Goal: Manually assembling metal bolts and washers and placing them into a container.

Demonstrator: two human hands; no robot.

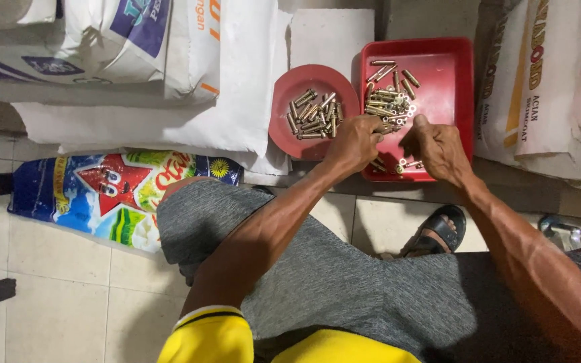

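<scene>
A red rectangular tray [448,67] holds a pile of brass-coloured bolts and nuts [388,101]. Left of it a round red plate [304,77] carries several more bolts [314,114]. My left hand [354,142] hovers over the tray's near left corner with its fingers pinched on a small bolt. My right hand [438,148] is just to the right, over the tray's near edge, its fingers closed on another small piece; several loose bolts [408,165] lie beneath it. The fingertips of both hands almost meet.
Large white sacks [189,60] lie to the left and more sacks [553,81] to the right of the tray. A colourful bag [102,191] rests on the tiled floor. My grey-clad knees [344,269] and a sandalled foot [438,232] sit below the tray.
</scene>
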